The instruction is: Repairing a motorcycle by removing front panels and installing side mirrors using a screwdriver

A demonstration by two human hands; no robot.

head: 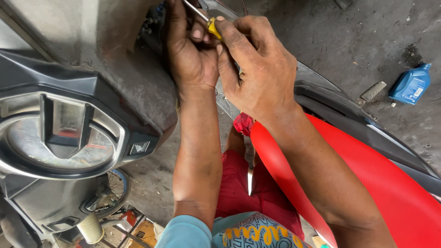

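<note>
At the top centre of the frame, a slim screwdriver with a yellow handle and a bright steel shaft [209,22] sits pinched between both hands, its shaft angling up and left toward the dark inner panel of the scooter. The right hand [259,69] has its grip closed on the yellow handle, thumb and forefinger clamped round it. The left hand [190,50] curls in just beside it, fingers folded shut against the shaft and handle to steady the tool. It looks light and rigid, and I'd judge the smooth handle a bit slick in oily fingers, so the thick yellow part is the place to hold. Below them, the glossy red textured scooter seat [367,183] sweeps to the lower right. At left sits the black instrument cluster with its round gauge [59,138]. Out on the stained concrete floor [358,36], upper right, lies a blue plastic oil bottle [410,85].
</note>
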